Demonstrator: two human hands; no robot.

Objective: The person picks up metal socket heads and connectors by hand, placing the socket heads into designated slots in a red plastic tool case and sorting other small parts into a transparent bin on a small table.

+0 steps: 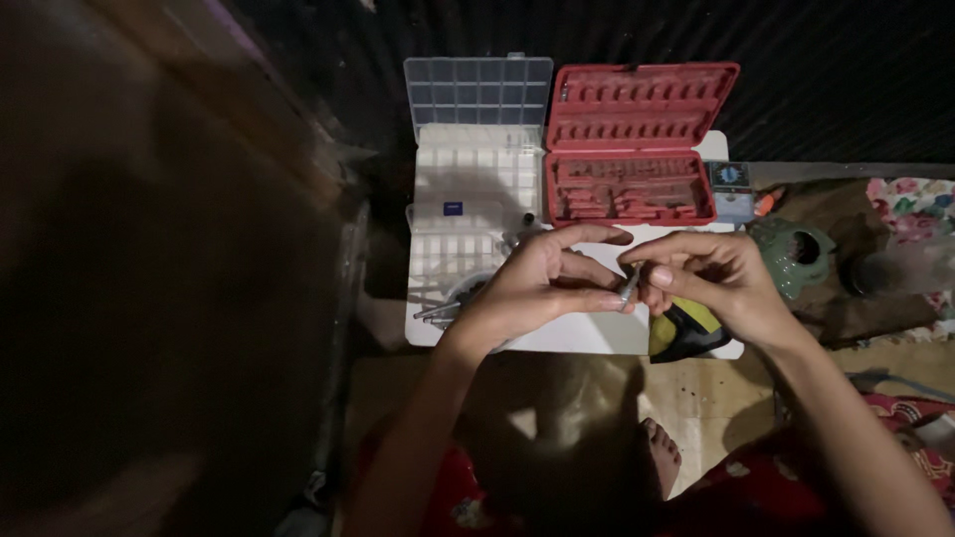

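Metal bit [630, 286] pinched between fingertips of left hand [542, 288] and right hand [711, 278], over white board [587, 333], behind it open red bit case [632, 144] with bits, clear compartment box [476, 149], dim floor.

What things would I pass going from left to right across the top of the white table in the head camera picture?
Clear plastic organizer box → open red tool case → small blue box → green round object, off the white table, right of it.
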